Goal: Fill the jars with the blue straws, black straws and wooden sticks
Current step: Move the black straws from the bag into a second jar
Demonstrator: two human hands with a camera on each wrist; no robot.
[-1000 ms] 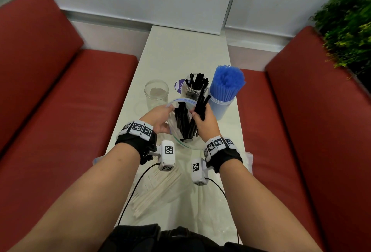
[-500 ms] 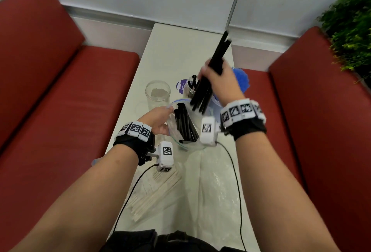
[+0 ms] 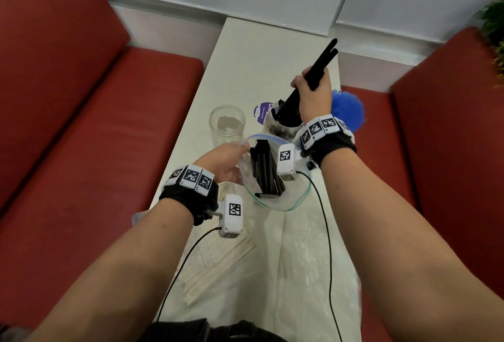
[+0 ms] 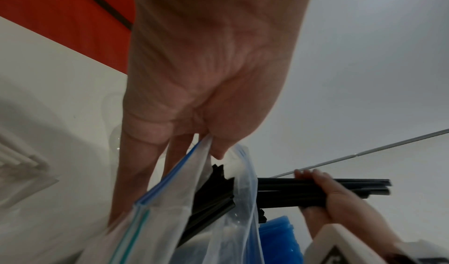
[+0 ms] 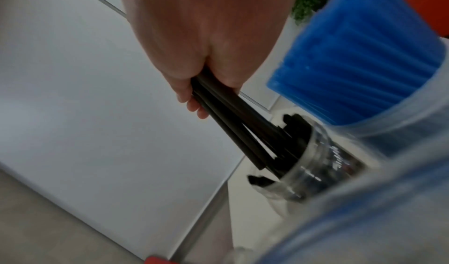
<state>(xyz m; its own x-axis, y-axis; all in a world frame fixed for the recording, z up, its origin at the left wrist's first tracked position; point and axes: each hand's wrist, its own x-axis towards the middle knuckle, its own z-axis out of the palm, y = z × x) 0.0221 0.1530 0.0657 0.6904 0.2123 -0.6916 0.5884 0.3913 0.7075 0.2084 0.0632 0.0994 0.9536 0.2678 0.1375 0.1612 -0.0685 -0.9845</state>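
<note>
Right hand [image 3: 311,93] fingers gripping black straws [image 3: 319,64], left hand [image 3: 223,161] pinching bag [image 3: 289,200]

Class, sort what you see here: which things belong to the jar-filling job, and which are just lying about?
Part of the job:
- black straws gripped by the right hand
- jar of black straws
- zip bag held open by the left hand
- empty jar
- blue straws
- wooden sticks

Lying about:
- purple lid
- crumpled plastic wrap
- plant
- red benches
</note>
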